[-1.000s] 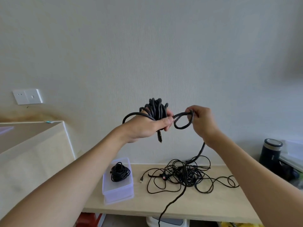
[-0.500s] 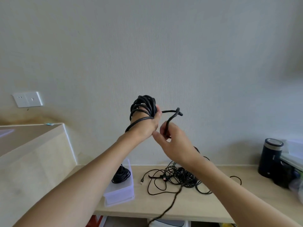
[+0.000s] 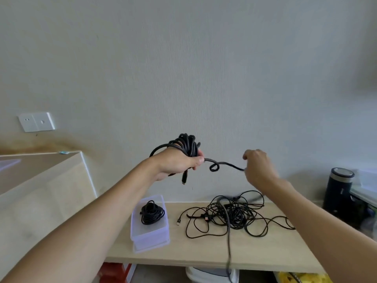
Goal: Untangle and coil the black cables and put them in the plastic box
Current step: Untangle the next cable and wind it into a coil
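Two coils (image 3: 188, 145) (image 3: 152, 214), one tangle (image 3: 234, 217), one box (image 3: 149, 242), two hands (image 3: 177, 162) (image 3: 258, 166)

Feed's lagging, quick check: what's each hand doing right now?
Left hand: grips the cable coil.
Right hand: pinches the same cable's free run.

**Your two bare arms and hands over the table**

Your left forearm (image 3: 91, 217) is bare along all its visible length, from the picture corner at the left of the table (image 3: 204, 254) up to the wrist. It looks wide near the camera and narrow toward the wrist. Your left hand (image 3: 179, 163), above the left part of the table, is bare as well, and a short nail shows on one fingertip. Your right forearm (image 3: 326, 221) is bare in the same way, from the corner at the right of the table up to the wrist. Your right hand (image 3: 258, 168), above the middle of the table, shows its back and knuckles. It is a little blurred, so finer details of its fingers cannot be told.
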The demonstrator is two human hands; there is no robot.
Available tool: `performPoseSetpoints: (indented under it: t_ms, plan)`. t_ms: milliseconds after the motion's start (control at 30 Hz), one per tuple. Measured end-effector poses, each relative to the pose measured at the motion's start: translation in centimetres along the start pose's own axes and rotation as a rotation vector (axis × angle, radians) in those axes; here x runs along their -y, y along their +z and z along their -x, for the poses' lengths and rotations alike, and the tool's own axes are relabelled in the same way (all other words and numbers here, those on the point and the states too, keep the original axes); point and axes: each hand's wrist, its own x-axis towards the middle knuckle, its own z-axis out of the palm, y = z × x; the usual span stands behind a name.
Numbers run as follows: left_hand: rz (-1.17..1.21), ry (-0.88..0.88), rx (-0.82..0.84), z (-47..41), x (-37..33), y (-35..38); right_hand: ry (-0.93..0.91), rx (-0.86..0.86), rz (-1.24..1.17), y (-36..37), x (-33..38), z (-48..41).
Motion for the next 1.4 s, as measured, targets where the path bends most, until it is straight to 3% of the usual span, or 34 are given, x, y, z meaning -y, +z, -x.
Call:
performPoseSetpoints:
  t_ms: [100, 200, 267, 433, 633, 933, 1000, 1200, 1300, 1400]
  plan:
    - [0.063, 0.019, -0.022, -0.5, -0.5, 1.5, -0.164, -0.18, 0.029, 1.3, 2.2, 2.3]
    - [0.148, 0.021, -0.041, -0.9, -0.7, 2.5, -0.326, -0.405, -0.146, 2.3, 3.7, 3.5]
    - [0.247, 0.024, -0.013, -0.9, -0.5, 2.6, -0.397, -0.433, -0.195, 2.9, 3.0, 3.2]
    - [0.177, 0.068, 0.128, -0.2, 0.1, 1.2, -0.629, -0.325, -0.338, 2.4, 1.0, 2.7]
    - [-0.046, 0.103, 0.342, 0.9, 0.1, 1.4, -0.544, 0.059, -0.511, 0.1, 1.2, 1.8]
    - [0.342, 0.126, 0.532, 2.2, -0.9, 1.5, -0.349, 0.386, -1.142, -1.3, 0.2, 0.8]
    - [0.481, 0.144, 0.465, 2.3, -0.8, 1.6, -0.345, 0.442, -1.156, -1.5, 0.2, 0.6]
    - [0.898, 0.019, 0.135, 1.4, -0.7, 3.4, -0.411, 0.346, -0.777, -1.1, 1.5, 2.4]
    - [0.985, -0.002, 0.055, 0.9, -1.1, 3.6, -0.384, 0.229, -0.765, -1.1, 2.1, 3.3]
    - [0.969, 0.009, -0.026, 0.3, -1.8, 3.6, -0.259, 0.139, -0.908, -0.6, 3.8, 4.9]
